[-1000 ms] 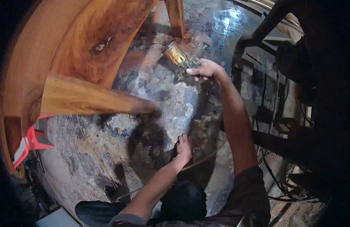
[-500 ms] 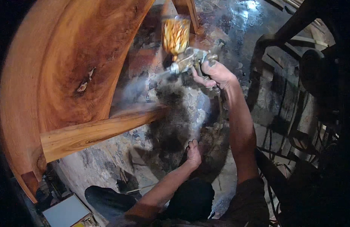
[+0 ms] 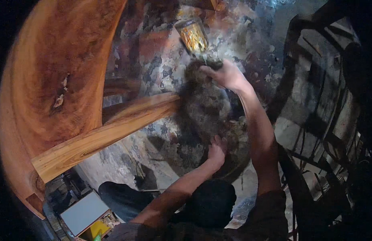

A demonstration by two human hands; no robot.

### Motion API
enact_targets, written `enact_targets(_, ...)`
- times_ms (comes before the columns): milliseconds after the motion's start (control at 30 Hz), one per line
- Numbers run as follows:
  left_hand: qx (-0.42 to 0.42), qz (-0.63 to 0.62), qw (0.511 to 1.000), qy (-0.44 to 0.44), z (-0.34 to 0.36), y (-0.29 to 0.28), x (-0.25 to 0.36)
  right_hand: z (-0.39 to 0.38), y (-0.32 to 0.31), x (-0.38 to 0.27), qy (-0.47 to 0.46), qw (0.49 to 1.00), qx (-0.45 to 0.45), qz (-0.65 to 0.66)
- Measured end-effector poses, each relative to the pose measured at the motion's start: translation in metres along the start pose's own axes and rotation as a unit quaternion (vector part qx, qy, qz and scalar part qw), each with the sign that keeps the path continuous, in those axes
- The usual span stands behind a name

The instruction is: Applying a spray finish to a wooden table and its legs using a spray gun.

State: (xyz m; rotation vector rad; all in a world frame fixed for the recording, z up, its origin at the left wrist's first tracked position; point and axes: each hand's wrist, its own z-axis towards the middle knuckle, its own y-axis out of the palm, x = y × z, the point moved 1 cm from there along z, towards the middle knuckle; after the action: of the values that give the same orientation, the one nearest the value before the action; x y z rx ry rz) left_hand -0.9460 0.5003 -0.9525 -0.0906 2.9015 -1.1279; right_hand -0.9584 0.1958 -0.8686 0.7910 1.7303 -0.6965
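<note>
My right hand (image 3: 225, 75) is wrapped around the grip of a spray gun (image 3: 212, 62), whose body is dark and blurred. On top of the gun, a clear cup (image 3: 194, 37) with amber streaks leans to the left. Lower down, my left hand (image 3: 217, 148) hangs in front of my knees with loosely curled fingers partly apart, and nothing shows in it. To the left stands a large curved slab of reddish-brown wood (image 3: 69, 52) with a dark knot. A pale wooden beam (image 3: 109, 132) juts from its lower part toward the middle.
The floor (image 3: 162, 52) is blotched and stained. At lower left, a box with a grey-white lid (image 3: 85, 213) stands beside something yellow (image 3: 98, 229). A dark frame-like structure (image 3: 310, 32) rises on the right, its lower parts lost in shadow.
The wood has shifted left in view. The spray gun has turned and moved away from the slab, and the mist at its nozzle no longer shows. My left hand has moved slightly up and right.
</note>
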Motion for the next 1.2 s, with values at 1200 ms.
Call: enact_targets(1200, 0.02, 0.154, 0.986, 0.055, 0.003, -0.016, 0.003, 0.003, 0.057, -0.045, -0.056, 0.941, -0.146, 0.302)
